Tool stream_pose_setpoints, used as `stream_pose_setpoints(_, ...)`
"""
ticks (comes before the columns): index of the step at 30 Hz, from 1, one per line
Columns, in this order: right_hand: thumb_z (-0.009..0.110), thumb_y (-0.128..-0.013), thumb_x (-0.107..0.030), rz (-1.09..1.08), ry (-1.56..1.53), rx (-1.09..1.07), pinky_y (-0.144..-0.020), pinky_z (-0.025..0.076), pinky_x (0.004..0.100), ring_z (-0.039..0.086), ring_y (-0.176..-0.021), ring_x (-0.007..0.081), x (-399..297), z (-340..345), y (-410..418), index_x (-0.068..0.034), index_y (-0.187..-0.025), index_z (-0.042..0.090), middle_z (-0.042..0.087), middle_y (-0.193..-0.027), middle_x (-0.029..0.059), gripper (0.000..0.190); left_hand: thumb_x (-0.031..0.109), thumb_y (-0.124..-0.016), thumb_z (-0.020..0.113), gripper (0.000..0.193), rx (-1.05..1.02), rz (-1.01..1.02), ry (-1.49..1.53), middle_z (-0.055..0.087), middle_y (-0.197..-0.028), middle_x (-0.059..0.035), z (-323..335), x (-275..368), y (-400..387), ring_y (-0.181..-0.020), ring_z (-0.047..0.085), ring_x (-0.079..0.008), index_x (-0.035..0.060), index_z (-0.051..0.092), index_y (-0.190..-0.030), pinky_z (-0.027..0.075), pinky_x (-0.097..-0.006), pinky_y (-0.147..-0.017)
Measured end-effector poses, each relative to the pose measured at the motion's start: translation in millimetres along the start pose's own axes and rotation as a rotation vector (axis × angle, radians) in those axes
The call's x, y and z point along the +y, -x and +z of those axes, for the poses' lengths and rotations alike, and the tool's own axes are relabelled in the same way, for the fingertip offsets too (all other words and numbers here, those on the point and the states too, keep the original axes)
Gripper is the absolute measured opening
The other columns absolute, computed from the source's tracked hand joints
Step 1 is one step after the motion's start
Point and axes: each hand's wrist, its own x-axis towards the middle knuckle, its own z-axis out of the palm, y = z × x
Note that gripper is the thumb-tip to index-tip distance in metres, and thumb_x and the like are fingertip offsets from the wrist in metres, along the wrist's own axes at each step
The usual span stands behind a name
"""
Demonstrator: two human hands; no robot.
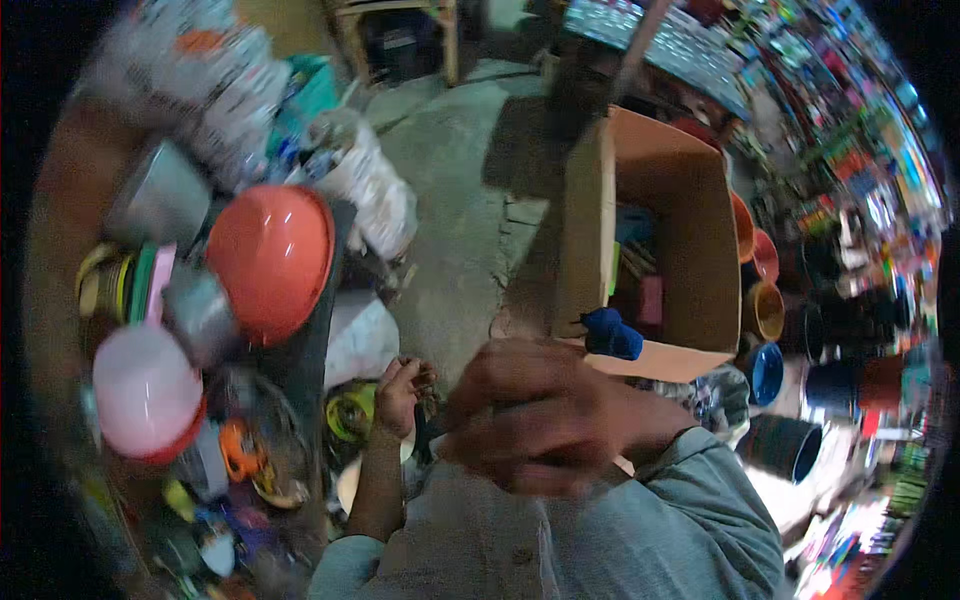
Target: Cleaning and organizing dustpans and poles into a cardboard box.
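My right hand [536,420] is close before the camera and blurred, its fingers curled. What it may hold is hidden. Lower and to the left, beside my shirt, my left hand [403,396] has loosely bent fingers and nothing visible in them. Past my right hand stands an open cardboard box [671,300] with a few items inside, among them a pink one [651,300]. A dark blue object [613,334], perhaps cloth, lies over the box's near edge. Left of my left hand is a yellow-green round object [349,412].
An orange-red plastic basin [270,262] and a pale pink bowl [148,390] rest upside down among housewares at the left. White plastic bags [375,195] lie beside the concrete floor [450,195]. Buckets, including a black one [780,448], line the right side.
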Motion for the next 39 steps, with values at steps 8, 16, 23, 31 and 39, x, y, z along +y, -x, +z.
stream_pose_setpoints(8,0.07,-0.074,-0.006,0.484,0.309,0.209,-0.082,0.047,0.0407,0.058,-0.096,0.031,125.7,-79.3,12.7,-0.01,-0.099,0.065,0.062,-0.105,0.0088,0.025,0.039,-0.093,0.057,0.043,-0.783,-0.242,-0.231,0.058,-0.109,-0.0093,137.5,61.0,-186.2,-0.103,0.054,-0.0193,0.0021,0.054,-0.115,0.042,-0.0362,-0.091)
stream_pose_setpoints(16,0.071,-0.074,-0.01,0.586,0.583,0.469,-0.086,0.044,0.0405,0.058,-0.1,0.0294,217.6,-239.8,3.4,-0.008,-0.095,0.066,0.064,-0.109,0.0096,0.022,0.061,-0.09,0.046,0.078,-0.838,-0.452,-0.116,0.046,-0.139,-0.0136,252.5,59.9,-370.8,-0.124,0.047,-0.0264,0.0013,0.04,-0.14,0.038,-0.0404,-0.1)
stream_pose_setpoints(23,0.072,-0.077,-0.013,0.664,0.669,0.718,-0.091,0.043,0.0406,0.057,-0.104,0.03,237.4,-326.1,17.6,-0.008,-0.098,0.068,0.064,-0.109,0.0083,0.022,0.069,-0.084,0.048,0.095,-1.041,-0.743,-0.175,0.037,-0.147,-0.0166,337.8,29.2,-482.1,-0.133,0.039,-0.0302,-0.0002,0.029,-0.147,0.032,-0.0424,-0.107)
stream_pose_setpoints(31,0.075,-0.073,-0.024,0.719,0.932,1.049,-0.086,0.04,0.0415,0.052,-0.094,0.0287,284.9,-413.1,-12.5,-0.008,-0.099,0.069,0.059,-0.098,0.0106,0.032,0.077,-0.077,0.05,0.106,-1.424,-1.077,-0.262,0.023,-0.153,-0.0214,441.1,25.8,-612.3,-0.139,0.027,-0.036,0.0049,0.022,-0.15,0.02,-0.0485,-0.113)
stream_pose_setpoints(39,0.076,-0.07,-0.024,0.929,1.214,1.467,-0.091,0.04,0.0416,0.049,-0.104,0.0314,312.8,-437.2,12.4,-0.011,-0.097,0.069,0.056,-0.106,0.0126,0.031,0.08,-0.075,0.047,0.106,-1.484,-1.486,-0.266,0.029,-0.149,-0.0184,497.8,-43.4,-667.5,-0.135,0.035,-0.0344,0.012,0.019,-0.152,0.031,-0.0517,-0.106)
